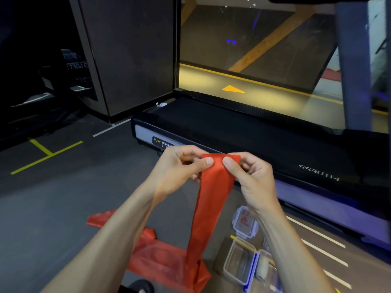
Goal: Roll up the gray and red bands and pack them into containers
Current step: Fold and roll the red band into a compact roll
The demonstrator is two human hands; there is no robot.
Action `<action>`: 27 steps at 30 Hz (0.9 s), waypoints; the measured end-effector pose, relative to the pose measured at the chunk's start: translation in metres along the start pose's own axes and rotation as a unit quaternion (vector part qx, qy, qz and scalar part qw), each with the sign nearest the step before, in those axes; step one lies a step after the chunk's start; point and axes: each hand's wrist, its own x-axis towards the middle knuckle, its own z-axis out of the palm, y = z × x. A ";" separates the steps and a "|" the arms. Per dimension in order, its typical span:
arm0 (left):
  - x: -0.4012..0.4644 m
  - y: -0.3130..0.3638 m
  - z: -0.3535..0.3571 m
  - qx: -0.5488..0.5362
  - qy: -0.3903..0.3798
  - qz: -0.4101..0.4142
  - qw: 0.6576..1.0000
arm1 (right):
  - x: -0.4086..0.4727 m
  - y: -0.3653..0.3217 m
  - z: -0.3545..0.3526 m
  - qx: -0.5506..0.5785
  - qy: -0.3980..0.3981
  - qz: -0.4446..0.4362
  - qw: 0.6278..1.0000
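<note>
We pinch the top end of the red band (213, 187) with both hands: the left hand (179, 168) at its left corner, the right hand (251, 176) at its right corner. The band hangs down below the hands to the floor (63, 197). Below the right hand lie a lid (245, 222) and 1 open container (239, 263); beyond the hands stands a treadmill (254, 134).

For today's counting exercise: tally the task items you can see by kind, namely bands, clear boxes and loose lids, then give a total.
Red stretchy band, pinched by left hand and right hand: 1
Gray rolled band: 1
Clear plastic boxes, the second holding the gray roll: 2
Loose clear lid: 1
Total: 5
</note>
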 end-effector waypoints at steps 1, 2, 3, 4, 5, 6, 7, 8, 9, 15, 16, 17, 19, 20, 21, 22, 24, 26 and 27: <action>0.000 0.000 0.000 -0.002 0.003 0.000 1.000 | 0.000 0.000 0.001 -0.003 -0.002 -0.004 1.000; 0.000 0.000 0.000 -0.001 0.005 0.000 1.000 | 0.000 0.000 0.001 -0.004 -0.002 -0.007 1.000; 0.000 0.000 0.000 0.002 0.006 0.000 1.000 | 0.000 0.000 0.001 -0.003 -0.002 -0.008 1.000; 0.000 0.001 0.000 0.004 0.007 0.000 1.000 | 0.000 0.000 0.002 -0.001 -0.001 -0.008 1.000; 0.000 0.001 0.001 0.006 0.008 -0.001 1.000 | 0.000 -0.001 0.002 0.001 0.000 -0.008 1.000; 0.001 0.000 0.001 0.009 0.009 -0.002 1.000 | 0.000 -0.001 0.002 0.002 0.000 -0.007 1.000; 0.001 0.000 0.001 0.011 0.011 -0.002 1.000 | 0.000 -0.001 0.001 0.002 0.000 -0.005 1.000; 0.001 0.000 0.001 0.013 0.011 -0.002 1.000 | -0.001 0.000 0.001 -0.001 0.000 -0.005 1.000; 0.000 0.000 0.001 0.013 0.011 -0.003 1.000 | -0.001 0.000 0.001 -0.004 0.000 -0.005 1.000; 0.000 0.001 0.001 0.010 0.011 -0.007 1.000 | -0.001 0.000 0.001 -0.008 0.003 -0.003 1.000; 0.000 0.001 0.001 0.007 0.011 -0.008 1.000 | -0.001 0.000 0.001 -0.008 0.004 -0.002 1.000; 0.000 0.001 0.001 0.004 0.011 -0.009 1.000 | -0.001 0.000 0.001 -0.008 0.005 -0.002 1.000; 0.000 0.001 0.000 -0.002 0.013 -0.010 1.000 | -0.001 0.000 0.001 -0.008 0.006 -0.002 1.000; 0.000 0.001 0.000 -0.004 0.015 -0.010 1.000 | -0.001 0.000 0.002 -0.008 0.007 -0.001 1.000; 0.000 0.001 0.000 -0.004 0.018 -0.011 1.000 | 0.000 0.000 0.002 -0.008 0.008 -0.001 1.000; 0.000 0.001 0.000 -0.004 0.020 -0.010 1.000 | 0.000 0.000 0.002 -0.010 0.009 0.000 1.000; 0.000 0.000 -0.001 -0.002 0.023 -0.008 1.000 | 0.000 0.000 0.002 -0.011 0.011 0.002 1.000; 0.000 0.001 -0.001 0.001 0.024 -0.004 1.000 | 0.000 0.000 0.002 -0.008 0.012 0.002 1.000; 0.000 0.001 -0.001 0.003 0.024 -0.003 1.000 | 0.000 0.000 0.002 -0.006 0.012 0.002 1.000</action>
